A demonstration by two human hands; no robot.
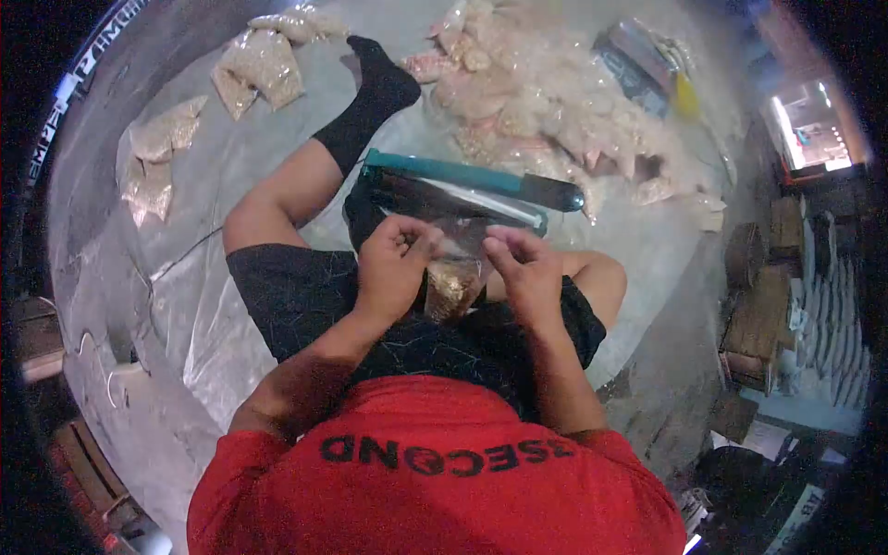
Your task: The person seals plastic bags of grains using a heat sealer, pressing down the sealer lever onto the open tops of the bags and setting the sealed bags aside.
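Observation:
Between my hands hangs a clear plastic bag point(451, 289) with light brown, grainy contents at its bottom. My left hand point(398, 262) pinches one upper corner of the bag. The opposite corner is pinched in my right hand point(525, 268). The bag's upper part is see-through and stretched between the fingers. Just beyond both hands lies a long teal device point(435, 170) with a black end, over my folded leg. A white strip point(490, 203) runs along the device.
A large pile of filled clear bags point(546, 102) lies on the pale sheet point(222, 305) ahead and to the right. More filled bags point(257, 69) sit at the upper left. My leg in a black sock point(379, 88) stretches forward. Stacked boxes point(754, 319) stand at the right.

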